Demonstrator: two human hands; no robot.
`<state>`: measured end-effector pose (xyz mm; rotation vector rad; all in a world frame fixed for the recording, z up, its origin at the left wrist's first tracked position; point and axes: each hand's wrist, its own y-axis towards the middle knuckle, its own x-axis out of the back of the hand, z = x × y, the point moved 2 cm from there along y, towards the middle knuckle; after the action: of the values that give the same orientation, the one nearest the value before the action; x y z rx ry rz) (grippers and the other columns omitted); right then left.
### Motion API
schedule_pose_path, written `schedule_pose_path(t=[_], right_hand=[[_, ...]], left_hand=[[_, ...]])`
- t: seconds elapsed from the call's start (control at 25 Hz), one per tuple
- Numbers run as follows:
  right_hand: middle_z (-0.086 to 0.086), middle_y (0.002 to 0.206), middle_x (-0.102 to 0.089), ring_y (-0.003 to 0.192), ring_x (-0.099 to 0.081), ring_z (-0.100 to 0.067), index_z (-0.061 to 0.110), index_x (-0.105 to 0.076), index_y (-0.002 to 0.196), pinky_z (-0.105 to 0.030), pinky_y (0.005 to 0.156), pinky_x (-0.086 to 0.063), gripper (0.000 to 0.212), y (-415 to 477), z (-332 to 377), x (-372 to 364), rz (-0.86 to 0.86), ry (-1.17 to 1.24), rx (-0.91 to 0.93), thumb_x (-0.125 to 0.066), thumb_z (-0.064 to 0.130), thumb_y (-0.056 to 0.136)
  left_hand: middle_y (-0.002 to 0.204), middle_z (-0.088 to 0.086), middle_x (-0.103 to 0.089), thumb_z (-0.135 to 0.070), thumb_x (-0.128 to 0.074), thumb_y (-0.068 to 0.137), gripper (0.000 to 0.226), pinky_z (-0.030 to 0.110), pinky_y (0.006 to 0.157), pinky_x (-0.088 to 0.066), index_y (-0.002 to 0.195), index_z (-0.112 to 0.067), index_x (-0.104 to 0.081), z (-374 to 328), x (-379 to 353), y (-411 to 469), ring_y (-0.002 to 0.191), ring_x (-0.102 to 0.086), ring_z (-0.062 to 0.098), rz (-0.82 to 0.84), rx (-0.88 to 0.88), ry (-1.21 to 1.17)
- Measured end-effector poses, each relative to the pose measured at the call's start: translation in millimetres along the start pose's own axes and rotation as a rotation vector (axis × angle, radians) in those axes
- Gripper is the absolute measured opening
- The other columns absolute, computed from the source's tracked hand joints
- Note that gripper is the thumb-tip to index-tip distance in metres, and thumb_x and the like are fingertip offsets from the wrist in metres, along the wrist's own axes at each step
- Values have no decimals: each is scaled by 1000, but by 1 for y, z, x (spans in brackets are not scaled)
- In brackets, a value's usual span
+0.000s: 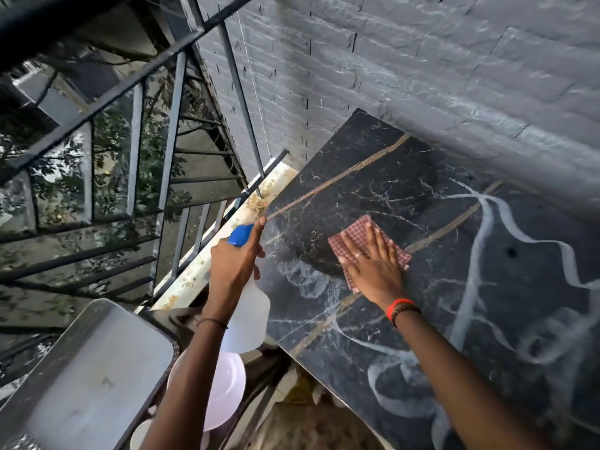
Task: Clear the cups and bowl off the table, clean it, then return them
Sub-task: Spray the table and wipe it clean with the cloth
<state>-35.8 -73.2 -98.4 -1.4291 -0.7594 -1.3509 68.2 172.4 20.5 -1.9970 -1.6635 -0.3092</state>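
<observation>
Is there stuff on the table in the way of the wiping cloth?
Nothing visible is. The right hand presses the checked cloth flat on the black table, which shows only wet streaks around it. The bowl sits lower, off the table, and the left hand holds the spray bottle at its edge.

On my feed the table (422, 177) reads black, marbled with thin white veins. It is crossed by straight tan-gold lines and smeared with pale white swirls. The cloth (357, 233) is a small red-and-white check. The spray bottle (250, 319) has a cloudy white body and a bright blue head. I see an orange-red wristband (400, 305) on the right wrist and a thin black thread (211, 322) on the left. The wall (422, 60) is grey painted brick, the railing (136, 151) dark grey. The ledge (207, 261) is off-white, blotched rust-brown. The bowl (227, 388) looks pale pinkish white, the tray (97, 378) dull grey.
</observation>
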Motion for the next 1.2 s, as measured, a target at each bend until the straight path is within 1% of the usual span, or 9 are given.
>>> schedule_pose_path(t=[0.12, 0.24, 0.4, 0.52, 0.76, 0.88, 1.0, 1.08, 1.2], right_hand=[[-8, 159, 16, 147, 9, -28, 49, 10, 145, -50, 118, 3, 58, -10, -6, -3, 16, 9, -42, -17, 62, 95], [-8, 160, 14, 147, 8, -28, 48, 4, 147, -51, 118, 2, 59, -8, -3, -1, 15, 28, -42, -23, 61, 96], [-7, 159, 18, 146, 13, -27, 50, 8, 145, -51, 118, 4, 58, -9, -3, 2, 57, 19, -59, -20, 62, 95], [-7, 158, 21, 146, 16, -27, 50, 11, 144, -52, 117, 4, 58, -7, -1, 5, 78, 15, -63, -18, 63, 95], [-6, 158, 20, 146, 15, -25, 51, 9, 145, -52, 117, 4, 58, -6, 1, 1, 79, 23, -80, -17, 64, 94], [-6, 158, 20, 146, 14, -25, 52, 9, 145, -51, 117, 4, 58, -6, 3, 2, 80, 31, -102, -16, 65, 94], [-6, 158, 20, 146, 14, -25, 52, 9, 145, -51, 117, 5, 57, -6, 5, 3, 87, 34, -108, -15, 64, 94], [-6, 158, 21, 146, 14, -26, 52, 9, 144, -51, 117, 6, 57, -7, 5, 4, 96, 29, -108, -15, 64, 94], [-5, 158, 21, 146, 14, -26, 53, 10, 144, -51, 117, 5, 56, -7, 5, 4, 102, 32, -108, -15, 64, 94]], left_hand=[[64, -3, -65, -62, -51, 87, 45, 8, 45, -39, 68, -22, -61, 19, 6, -30, 37, -60, 14, -12, 56, 26], [67, -2, -65, -60, -49, 88, 46, 7, 49, -39, 74, -19, -65, 38, 17, -59, 42, -58, 8, -29, 93, 65], [70, 20, -66, -64, -47, 87, 23, 37, 67, -49, 77, -47, -58, 61, 29, -89, 63, -63, 19, -49, 73, 121], [62, 20, -62, -73, -42, 82, 30, 41, 65, -50, 77, -48, -58, 73, 34, -91, 62, -63, 27, -59, 85, 154], [43, 4, -52, -73, -47, 83, 60, 26, 48, -42, 71, -17, -65, 76, 37, -77, 36, -51, 13, -107, 176, 269], [52, 5, -57, -75, -49, 80, 64, 31, 54, -47, 86, -14, -68, 79, 29, -83, 44, -56, 15, -9, 125, 249], [49, 1, -41, -70, -46, 84, 60, 27, 48, -32, 94, -16, -68, 78, 13, -100, 44, -47, 16, 89, 39, 404], [57, 6, -54, -74, -44, 82, 59, 25, 53, -34, 84, -18, -64, 77, 0, -115, 60, -59, 24, 192, 52, 416], [95, 10, -71, -70, -52, 81, 44, 29, 74, -42, 77, -27, -57, 78, -17, -135, 94, -65, 30, 281, 134, 288]])
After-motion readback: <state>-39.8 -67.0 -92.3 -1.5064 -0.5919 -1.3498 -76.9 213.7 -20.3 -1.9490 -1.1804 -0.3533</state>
